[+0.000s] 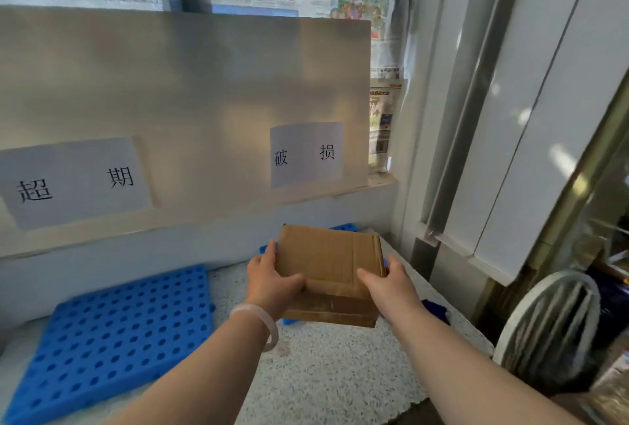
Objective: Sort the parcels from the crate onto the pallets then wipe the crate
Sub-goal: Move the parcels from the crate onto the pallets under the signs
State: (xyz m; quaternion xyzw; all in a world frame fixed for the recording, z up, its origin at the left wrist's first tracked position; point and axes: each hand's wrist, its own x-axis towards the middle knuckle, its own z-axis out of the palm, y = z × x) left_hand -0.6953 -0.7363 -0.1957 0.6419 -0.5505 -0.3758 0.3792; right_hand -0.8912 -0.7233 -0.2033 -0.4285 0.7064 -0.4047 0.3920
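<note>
A brown cardboard parcel (328, 261) is held out in front of me, low over the right blue pallet (343, 227), which it mostly hides. My left hand (270, 276) grips its left side, thumb on top. My right hand (391, 283) grips its right side the same way. A second blue pallet (112, 332) with round holes lies bare on the floor to the left. The crate is out of view.
A pale board (190, 101) leans on the wall with two paper labels, one (76, 183) above the left pallet and one (306, 154) above the right. A white fan (551, 329) stands at the right. Speckled floor (323, 373) lies between the pallets.
</note>
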